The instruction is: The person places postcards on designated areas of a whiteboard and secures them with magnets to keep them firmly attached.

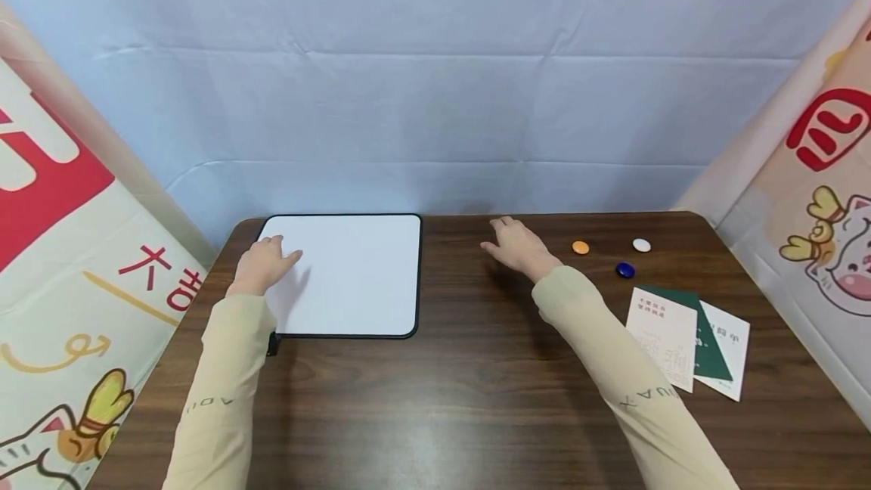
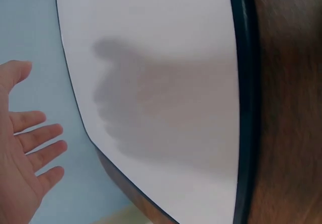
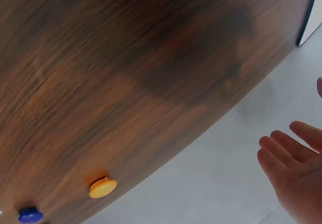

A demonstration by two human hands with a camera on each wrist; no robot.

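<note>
A whiteboard (image 1: 354, 278) with a black frame lies at the back left of the table. My left hand (image 1: 264, 263) hovers over its left side, fingers relaxed and holding nothing, and casts a shadow on the white surface. In the left wrist view that hand (image 2: 30, 143) has its fingers spread. My right hand (image 1: 520, 246) hangs above the wood right of the board, relaxed and holding nothing. Nearest to it is an orange round magnet (image 1: 581, 247), shaped like a knob in the right wrist view. Beyond it are a white magnet (image 1: 642, 245) and a blue magnet (image 1: 625, 270).
Overlapping printed cards lie at the right: a cream one (image 1: 660, 331), a dark green one (image 1: 714, 346) and a white one (image 1: 731, 380). A small black piece (image 1: 274, 345) shows at the board's front left corner. Pale cloth (image 1: 435, 97) hangs behind the wooden table (image 1: 408, 414).
</note>
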